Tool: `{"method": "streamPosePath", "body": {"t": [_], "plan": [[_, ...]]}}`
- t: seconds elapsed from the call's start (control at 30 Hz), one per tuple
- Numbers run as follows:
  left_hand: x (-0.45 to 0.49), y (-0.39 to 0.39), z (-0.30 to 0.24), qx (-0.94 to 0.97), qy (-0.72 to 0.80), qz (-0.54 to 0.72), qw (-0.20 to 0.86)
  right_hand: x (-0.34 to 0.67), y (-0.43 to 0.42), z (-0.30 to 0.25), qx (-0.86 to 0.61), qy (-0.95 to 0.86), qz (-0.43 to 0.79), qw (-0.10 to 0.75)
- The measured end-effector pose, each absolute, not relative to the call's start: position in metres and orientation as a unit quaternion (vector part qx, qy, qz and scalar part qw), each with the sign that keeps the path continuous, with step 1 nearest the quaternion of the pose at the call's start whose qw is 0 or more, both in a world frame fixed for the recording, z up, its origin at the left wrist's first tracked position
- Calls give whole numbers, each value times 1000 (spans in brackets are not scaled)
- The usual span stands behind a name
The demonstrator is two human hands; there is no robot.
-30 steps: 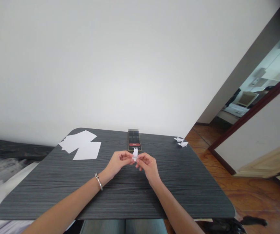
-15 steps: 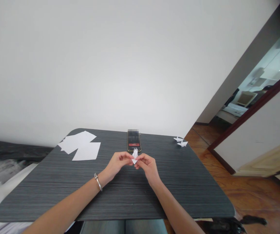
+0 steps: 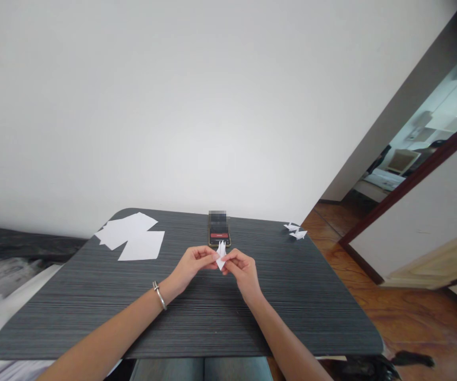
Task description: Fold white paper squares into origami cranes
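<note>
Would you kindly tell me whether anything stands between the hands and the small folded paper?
Nothing visible does: the left hand and the right hand both pinch the folded paper directly. The phone is beyond it, not between.

The folded paper (image 3: 221, 261) is plain white. The loose sheets (image 3: 127, 233) and the paper birds (image 3: 298, 234) are likewise plain white. The tabletop (image 3: 212, 323) is dark grey, patterned with fine, lighter streaks running from side to side. The phone (image 3: 219, 228) shows a dark screen with a red bar (image 3: 219, 235). The bracelet (image 3: 160, 297) is silver. The wall (image 3: 212, 106) is pale grey-white, unpatterned. The floor (image 3: 419, 317) is reddish brown with darker, wavy markings.
</note>
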State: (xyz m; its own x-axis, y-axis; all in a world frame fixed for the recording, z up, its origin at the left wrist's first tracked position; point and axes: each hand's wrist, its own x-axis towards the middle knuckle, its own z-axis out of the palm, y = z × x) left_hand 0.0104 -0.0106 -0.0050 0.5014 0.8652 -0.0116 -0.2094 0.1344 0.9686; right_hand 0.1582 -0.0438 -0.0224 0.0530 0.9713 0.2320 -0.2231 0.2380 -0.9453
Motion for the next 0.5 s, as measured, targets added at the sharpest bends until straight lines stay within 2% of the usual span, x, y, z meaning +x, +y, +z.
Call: {"method": "streamPosePath", "body": {"t": [0.5], "plan": [[8,-8,-3,568,344,423,616,158,-42,-24,-411,-465,507,598]]}}
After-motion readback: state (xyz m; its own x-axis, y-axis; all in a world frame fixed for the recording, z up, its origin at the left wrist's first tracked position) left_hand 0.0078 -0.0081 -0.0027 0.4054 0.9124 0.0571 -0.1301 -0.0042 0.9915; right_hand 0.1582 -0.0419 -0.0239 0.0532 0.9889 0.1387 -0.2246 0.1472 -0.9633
